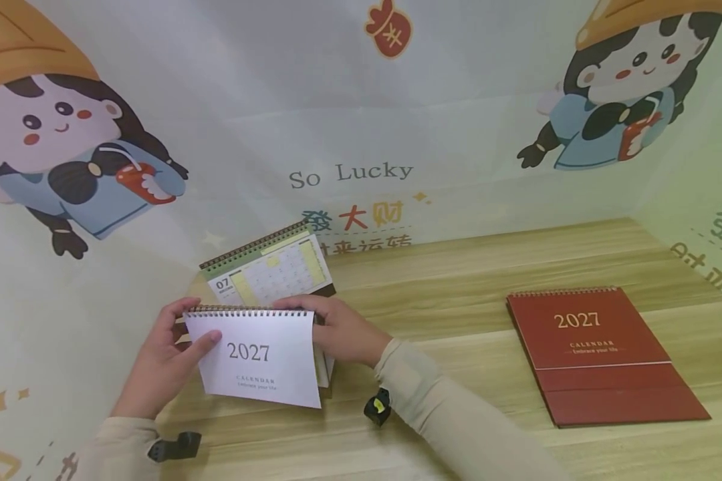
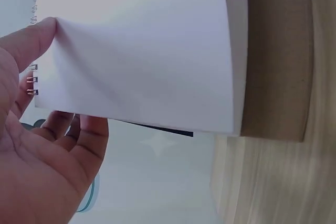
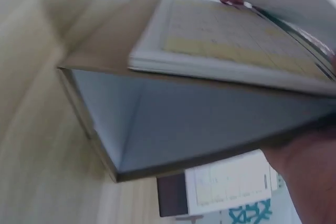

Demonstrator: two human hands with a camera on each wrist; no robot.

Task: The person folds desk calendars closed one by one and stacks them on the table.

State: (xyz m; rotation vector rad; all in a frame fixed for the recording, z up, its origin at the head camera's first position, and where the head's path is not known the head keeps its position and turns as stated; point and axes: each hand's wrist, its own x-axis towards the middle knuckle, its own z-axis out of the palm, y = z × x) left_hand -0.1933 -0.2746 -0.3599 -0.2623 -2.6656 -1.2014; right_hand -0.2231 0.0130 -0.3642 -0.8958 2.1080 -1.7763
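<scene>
A white spiral-bound desk calendar (image 1: 271, 371) marked 2027 stands on a brown cardboard easel base (image 3: 100, 51). My left hand (image 1: 162, 354) holds its top left corner, thumb pressed on the white cover sheet (image 2: 152, 72) and fingers behind. In the left wrist view the sheet creases from the thumb. At the top right, my right hand (image 1: 349, 331) grips the calendar, fingers over the binding and behind the base. The right wrist view shows the cover lifted off a yellow-bordered month page (image 3: 215, 35) and the base's hollow triangular side.
Behind stands a second desk calendar (image 1: 277, 267) with a green-topped month page marked 07. A red 2027 calendar (image 1: 595, 347) lies at the right on the wood-grain table (image 1: 445, 321). A printed cloth backdrop (image 1: 469, 133) encloses the back and sides.
</scene>
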